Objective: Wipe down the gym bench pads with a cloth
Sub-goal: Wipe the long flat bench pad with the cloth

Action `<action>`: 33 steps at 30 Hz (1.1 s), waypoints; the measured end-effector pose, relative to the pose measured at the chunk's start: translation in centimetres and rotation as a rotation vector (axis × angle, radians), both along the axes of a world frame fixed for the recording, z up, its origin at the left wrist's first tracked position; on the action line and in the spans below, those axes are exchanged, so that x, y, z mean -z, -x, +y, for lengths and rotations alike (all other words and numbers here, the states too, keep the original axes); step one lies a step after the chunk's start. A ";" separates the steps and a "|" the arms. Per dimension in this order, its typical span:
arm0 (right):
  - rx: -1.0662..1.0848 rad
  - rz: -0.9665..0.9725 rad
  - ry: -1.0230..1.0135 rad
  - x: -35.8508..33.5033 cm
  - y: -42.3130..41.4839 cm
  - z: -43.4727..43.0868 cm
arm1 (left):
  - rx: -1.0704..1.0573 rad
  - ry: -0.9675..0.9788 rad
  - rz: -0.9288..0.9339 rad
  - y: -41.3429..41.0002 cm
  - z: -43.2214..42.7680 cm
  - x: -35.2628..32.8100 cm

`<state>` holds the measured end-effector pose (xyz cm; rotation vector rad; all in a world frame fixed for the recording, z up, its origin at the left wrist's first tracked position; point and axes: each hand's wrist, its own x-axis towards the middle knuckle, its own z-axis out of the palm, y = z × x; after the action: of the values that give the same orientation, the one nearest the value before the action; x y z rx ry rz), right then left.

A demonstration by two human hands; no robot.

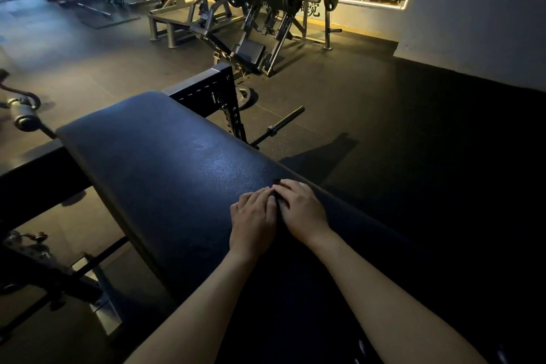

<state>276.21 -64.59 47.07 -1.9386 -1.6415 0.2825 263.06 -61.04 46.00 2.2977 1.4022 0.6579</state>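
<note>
The left grip (252, 217) and right grip (302, 210) sit knuckle to knuckle, fingers curled down, their tips meeting over a small dark scrap (276, 190) that may be the cloth. In this dim light I cannot tell whether either grip truly has hold of it or only presses on it. Both rest on the black bench pad (165, 162), close to its right edge and about halfway along.

As for progress, I'd judge the wiping barely begun or mid-stroke: the pad shows only a dull sheen near its middle, with no damp streak marking a cleaned part from an uncleaned one. The whole far stretch towards the rounded end looks left to do, as do any other pads.

I see no brand or label on the pad. Beyond the plate-loaded machine (266, 9), dark characters (310, 10) stand on the lit wall beneath the mirror, partly hidden and not readable from here
</note>
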 end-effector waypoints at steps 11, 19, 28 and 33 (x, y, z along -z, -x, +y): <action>0.201 -0.083 0.045 -0.2 -0.5 -2.2 | 0.017 -0.010 -0.056 -0.1 0.2 0.1; 0.212 -0.084 0.044 -0.7 -3.1 -3.0 | 0.076 -0.027 -0.062 0.6 -0.4 -0.3; 0.145 -0.011 -0.019 -0.7 1.3 -5.7 | 0.097 -0.063 0.083 1.9 -4.0 1.5; 0.074 0.103 -0.039 -1.2 0.1 -5.0 | 0.087 -0.076 0.111 1.7 -3.6 1.0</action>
<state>276.11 -69.57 48.25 -1.9180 -1.4953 0.3133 261.36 -64.66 44.96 2.4736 1.3375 0.5741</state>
